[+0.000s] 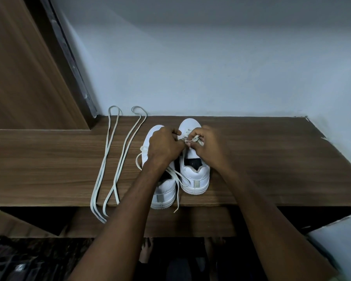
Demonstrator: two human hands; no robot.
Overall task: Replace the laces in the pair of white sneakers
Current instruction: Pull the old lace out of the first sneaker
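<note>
Near the table's front edge, two white sneakers (194, 167) stood side by side, heels toward the person. Both hands, left (164, 146) and right (208, 144), pinched the old lace (194, 138) over the right shoe's eyelets. Two fresh laces (118, 159) lay lengthwise, front to back, toward the left end, nearer the left hand.
</note>
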